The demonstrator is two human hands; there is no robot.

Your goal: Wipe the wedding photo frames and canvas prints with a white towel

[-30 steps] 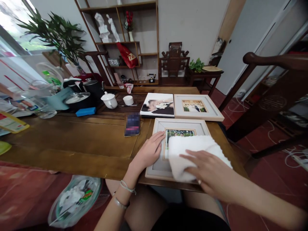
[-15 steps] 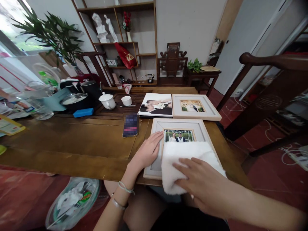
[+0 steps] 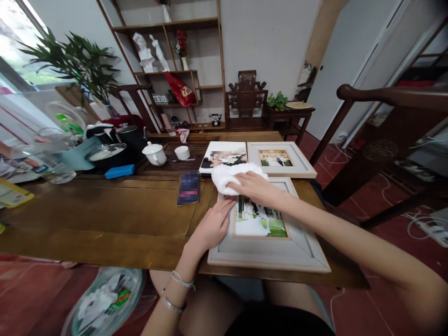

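A light wooden picture frame [image 3: 269,261] lies flat on the table's near right end, a photo [image 3: 261,221] in its middle. On the frame's left border rests my left hand [image 3: 213,224], fingers stretched out and pointing to the far side. My right hand [image 3: 254,186] reaches across the photo and grips a folded white cloth [image 3: 227,177] at the frame's far left corner. The cloth covers that corner and part of the far edge, and the right hand hides the photo's upper part.
Behind lie a photo panel [image 3: 224,156] and a second framed picture [image 3: 306,163]. A phone [image 3: 188,187] is left of the frame. A lidded white cup [image 3: 154,154], a small bowl [image 3: 182,152] and a blue block [image 3: 119,171] stand farther left. A bin [image 3: 135,298] sits below.
My right hand has moved the white cloth from the frame's near part to its far left corner, uncovering the lower photo. My left hand stays on the left border.
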